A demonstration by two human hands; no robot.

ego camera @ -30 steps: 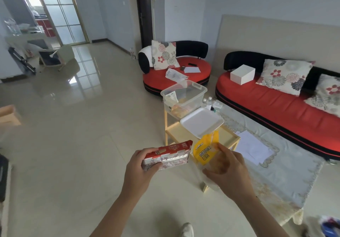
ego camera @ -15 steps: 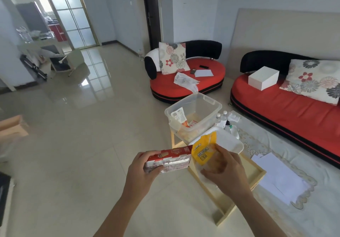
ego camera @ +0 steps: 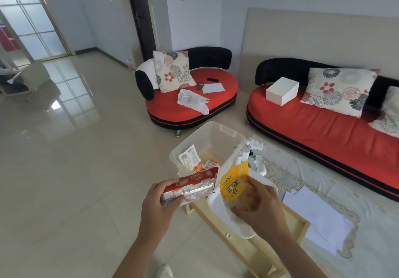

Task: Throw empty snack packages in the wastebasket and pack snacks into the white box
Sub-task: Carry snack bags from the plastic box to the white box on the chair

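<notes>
Head view: left hand [ego camera: 156, 204] has a closed grip on the red snack pack [ego camera: 190, 186]; right hand [ego camera: 257, 202] pinches the yellow packet [ego camera: 232, 183]; lower both level into the clear box [ego camera: 207, 139] just beyond.

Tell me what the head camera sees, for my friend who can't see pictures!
A person's left hand holds a red snack pack and the right hand a yellow snack bag, just in front of a clear plastic bin with a few snacks inside. Red sofas stand behind.

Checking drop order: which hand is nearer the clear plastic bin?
Left. The left hand, holding the red snack pack, sits just below the clear plastic bin; the right hand, holding the yellow pouch, is lower right.
</notes>
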